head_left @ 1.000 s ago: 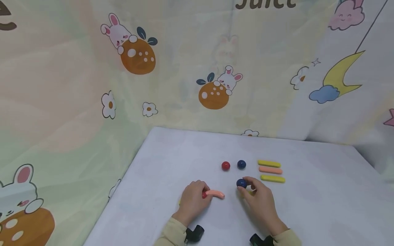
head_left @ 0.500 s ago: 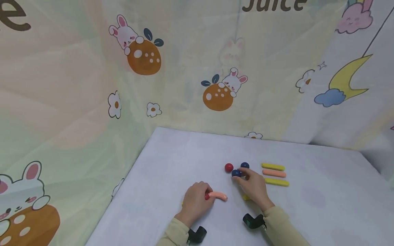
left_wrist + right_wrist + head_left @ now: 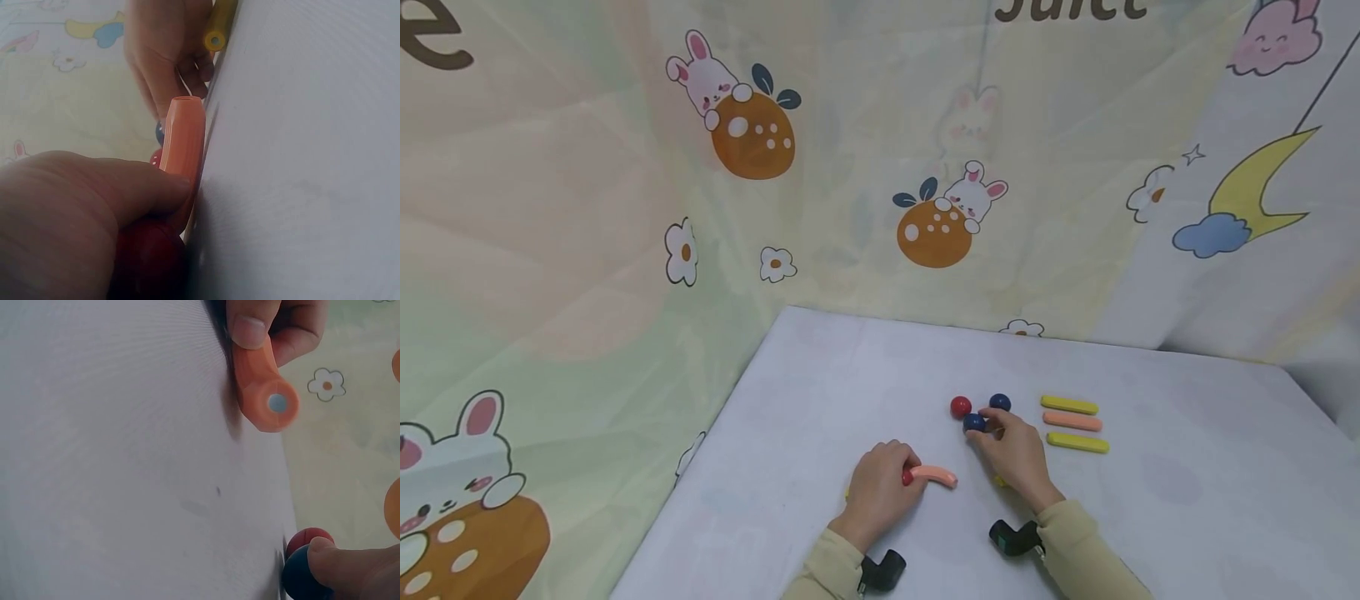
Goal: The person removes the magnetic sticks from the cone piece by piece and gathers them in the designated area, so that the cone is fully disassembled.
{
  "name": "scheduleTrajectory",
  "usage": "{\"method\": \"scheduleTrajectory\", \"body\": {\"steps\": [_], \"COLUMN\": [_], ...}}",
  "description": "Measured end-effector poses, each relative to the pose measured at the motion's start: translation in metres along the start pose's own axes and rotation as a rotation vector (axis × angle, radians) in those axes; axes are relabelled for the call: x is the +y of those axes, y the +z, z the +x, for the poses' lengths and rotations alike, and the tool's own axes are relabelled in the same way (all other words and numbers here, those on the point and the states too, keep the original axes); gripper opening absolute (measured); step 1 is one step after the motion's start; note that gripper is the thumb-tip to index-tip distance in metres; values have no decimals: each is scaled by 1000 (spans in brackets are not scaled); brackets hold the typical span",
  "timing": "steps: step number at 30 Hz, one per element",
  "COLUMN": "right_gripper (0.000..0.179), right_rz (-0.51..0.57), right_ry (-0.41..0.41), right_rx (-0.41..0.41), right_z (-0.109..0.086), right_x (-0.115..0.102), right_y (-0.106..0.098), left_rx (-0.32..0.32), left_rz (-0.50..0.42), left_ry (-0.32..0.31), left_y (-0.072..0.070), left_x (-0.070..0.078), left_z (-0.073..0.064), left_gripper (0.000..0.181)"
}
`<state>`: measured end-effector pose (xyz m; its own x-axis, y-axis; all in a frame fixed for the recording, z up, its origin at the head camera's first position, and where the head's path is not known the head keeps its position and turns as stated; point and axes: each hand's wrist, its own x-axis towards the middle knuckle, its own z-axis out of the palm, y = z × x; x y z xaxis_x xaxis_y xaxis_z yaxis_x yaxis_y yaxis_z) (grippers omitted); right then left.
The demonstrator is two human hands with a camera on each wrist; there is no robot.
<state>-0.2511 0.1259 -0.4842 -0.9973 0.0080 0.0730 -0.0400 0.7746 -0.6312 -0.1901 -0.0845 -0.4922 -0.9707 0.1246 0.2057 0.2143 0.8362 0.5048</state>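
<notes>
My left hand [image 3: 882, 492] pinches a curved orange rod [image 3: 935, 476] by one end, low over the white table. A red ball [image 3: 149, 256] sits at that end, under the thumb in the left wrist view. With thumb and fingertips, my right hand [image 3: 1015, 454] holds a dark blue ball [image 3: 974, 423] at the table surface. Just beyond it are another red ball [image 3: 960, 407] and a second blue ball [image 3: 1000, 402]; whether they touch the held one I cannot tell. A pale disc shows in the orange rod's free end in the right wrist view.
Two straight yellow rods [image 3: 1070, 405] with an orange rod [image 3: 1072, 421] between them lie to the right. Partly hidden below my right hand is a yellow rod [image 3: 219, 31]. A yellow bit [image 3: 847, 493] peeks out left of my left hand. A printed cloth backdrop [image 3: 850, 167] stands behind the table.
My right hand has carried the blue ball forward and left, close to the loose red ball, and barely moves over the last half second. My left hand keeps its hold.
</notes>
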Motion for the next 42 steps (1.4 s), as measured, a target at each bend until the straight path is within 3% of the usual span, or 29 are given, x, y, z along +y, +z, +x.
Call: {"method": "scheduleTrajectory", "body": {"steps": [6, 10, 16, 22, 26, 32, 38, 42], "right_gripper": [50, 49, 30, 25, 25, 22, 21, 21], "right_rz": [1, 19, -51, -122, -162, -174, -176, -157], "right_ry": [22, 17, -105, -167, -166, -105, -76, -87], "right_rx": [-3, 29, 112, 73, 84, 157, 199, 248], "right_z": [-2, -14, -51, -78, -82, -84, -85, -87], "right_x": [0, -1, -13, -26, -28, -20, -15, -12], "right_y": [-2, -8, -5, 0, 2, 3, 1, -3], "left_rx": [-2, -4, 29, 32, 21, -2, -43, -10], "left_rz": [-4, -6, -47, -75, -52, 49, 71, 46], "left_ry": [-11, -16, 25, 65, 103, 159, 136, 79], "left_y": [0, -1, 0, 1, 2, -1, -4, -4], "left_x": [0, 2, 4, 8, 10, 11, 10, 7], "left_z": [0, 0, 1, -1, -2, -4, -4, -4], "left_gripper": [17, 18, 17, 18, 22, 42, 39, 36]}}
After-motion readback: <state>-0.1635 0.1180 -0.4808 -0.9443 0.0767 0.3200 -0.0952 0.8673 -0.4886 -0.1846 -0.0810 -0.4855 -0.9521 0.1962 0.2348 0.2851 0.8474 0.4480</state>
